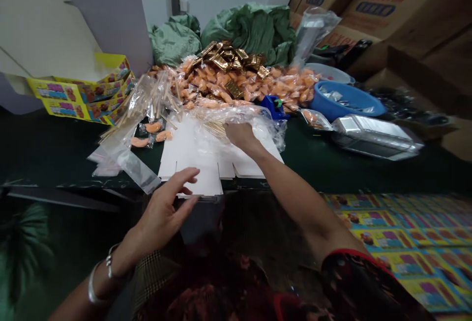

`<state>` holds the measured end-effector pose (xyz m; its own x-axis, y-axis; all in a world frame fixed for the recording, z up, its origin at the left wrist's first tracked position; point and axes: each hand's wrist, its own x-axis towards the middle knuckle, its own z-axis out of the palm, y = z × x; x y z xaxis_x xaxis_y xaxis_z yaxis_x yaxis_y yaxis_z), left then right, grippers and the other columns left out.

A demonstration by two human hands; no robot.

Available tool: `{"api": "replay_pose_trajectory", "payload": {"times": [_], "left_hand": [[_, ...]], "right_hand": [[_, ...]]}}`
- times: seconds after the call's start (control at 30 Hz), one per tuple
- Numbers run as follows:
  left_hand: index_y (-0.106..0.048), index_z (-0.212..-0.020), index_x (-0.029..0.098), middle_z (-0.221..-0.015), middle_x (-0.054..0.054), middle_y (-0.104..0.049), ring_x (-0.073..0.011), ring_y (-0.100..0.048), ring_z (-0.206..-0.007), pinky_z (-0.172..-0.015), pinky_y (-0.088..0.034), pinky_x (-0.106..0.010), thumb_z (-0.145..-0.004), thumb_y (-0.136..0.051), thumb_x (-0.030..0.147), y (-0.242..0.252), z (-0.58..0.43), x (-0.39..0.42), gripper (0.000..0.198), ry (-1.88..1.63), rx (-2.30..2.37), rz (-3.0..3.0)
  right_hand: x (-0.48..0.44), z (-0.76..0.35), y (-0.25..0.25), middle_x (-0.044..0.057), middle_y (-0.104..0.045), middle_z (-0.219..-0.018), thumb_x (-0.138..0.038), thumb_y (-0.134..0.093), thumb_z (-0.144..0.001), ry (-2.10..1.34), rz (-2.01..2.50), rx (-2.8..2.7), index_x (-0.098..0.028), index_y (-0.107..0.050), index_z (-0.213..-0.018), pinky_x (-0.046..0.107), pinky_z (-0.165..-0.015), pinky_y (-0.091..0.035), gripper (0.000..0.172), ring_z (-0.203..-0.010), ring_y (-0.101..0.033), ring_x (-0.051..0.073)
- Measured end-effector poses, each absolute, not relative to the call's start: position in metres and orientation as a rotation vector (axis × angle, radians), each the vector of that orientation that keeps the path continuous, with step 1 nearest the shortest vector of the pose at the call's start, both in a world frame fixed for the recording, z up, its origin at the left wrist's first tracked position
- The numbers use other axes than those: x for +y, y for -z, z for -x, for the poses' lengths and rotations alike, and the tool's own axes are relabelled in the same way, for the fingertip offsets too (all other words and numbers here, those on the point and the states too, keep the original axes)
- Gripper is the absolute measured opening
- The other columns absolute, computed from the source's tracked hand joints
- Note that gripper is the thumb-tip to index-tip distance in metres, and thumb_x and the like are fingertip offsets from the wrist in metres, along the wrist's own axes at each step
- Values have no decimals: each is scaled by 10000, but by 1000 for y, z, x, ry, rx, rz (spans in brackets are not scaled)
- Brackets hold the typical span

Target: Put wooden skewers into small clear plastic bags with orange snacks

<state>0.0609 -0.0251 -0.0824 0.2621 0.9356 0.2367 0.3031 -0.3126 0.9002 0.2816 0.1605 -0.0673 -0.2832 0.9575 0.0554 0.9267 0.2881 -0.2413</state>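
Observation:
My left hand (165, 213) hovers just in front of the table edge, fingers apart and nothing in them. Below and beyond it lie flat white cardboard pieces (197, 168). On top of the cardboard is a crumpled clear plastic bag (271, 127) with thin wooden sticks (216, 128). My right hand (241, 136) reaches in to these sticks with its fingers closed. The fingertips are turned away, so what they hold is hidden. Orange pieces in clear wrappers (153, 127) lie left of the cardboard, near bagged wooden sticks (153, 97).
Behind are a heap of wrapped orange pieces (291, 85), gold packets (221, 60) and green sacks (250, 31). A blue tape dispenser (273, 107), a blue basin (324, 107) and silver packaging (376, 136) stand rightward. Yellow boxes (66, 100) sit left; printed boxes (405, 242) lie lower right.

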Motion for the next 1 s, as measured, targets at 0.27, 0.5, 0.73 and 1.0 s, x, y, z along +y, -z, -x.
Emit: {"api": "replay_pose_trajectory", "payload": {"times": [0.27,0.5,0.73,1.0], "left_hand": [[-604,-1108,151,-972,-88,-660,-119,-620,-684,-568,-514,-223,-747,-686,222,107,-113,-22,378,-879,913,-1031],[-590,-1113,188,-988,-49,-638,-79,-593,-647,-509,-476,-183,-692,-739,185,91,-101,-3,446,-1254,905,-815],[-609,-1034,159,-719,11,-630,-59,-535,-493,-446,-442,-176,-710,-732,225,104,-52,-32,353,-1528,1199,-925],[-702,-867,126,-761,-42,-680,-71,-556,-540,-489,-466,-187,-708,-742,286,130,-24,-77,229,-1450,1333,-683]], "right_hand": [[-5,-347,88,-58,-435,-466,-354,-423,-912,-1100,1469,-1621,-163,-558,-774,214,-451,-279,272,-423,-356,87],[-59,-310,134,-94,-354,-476,-485,-484,-899,-1675,1095,-1321,-169,-513,-802,211,-446,-207,332,-428,-259,71],[-71,-259,116,-64,-473,-513,-290,-368,-960,-1563,1012,-1997,-183,-532,-890,204,-478,-310,208,-449,-421,87],[-91,-231,141,-65,-428,-491,-256,-366,-969,-1568,933,-2080,-172,-579,-1020,207,-419,-299,235,-397,-389,88]]}}
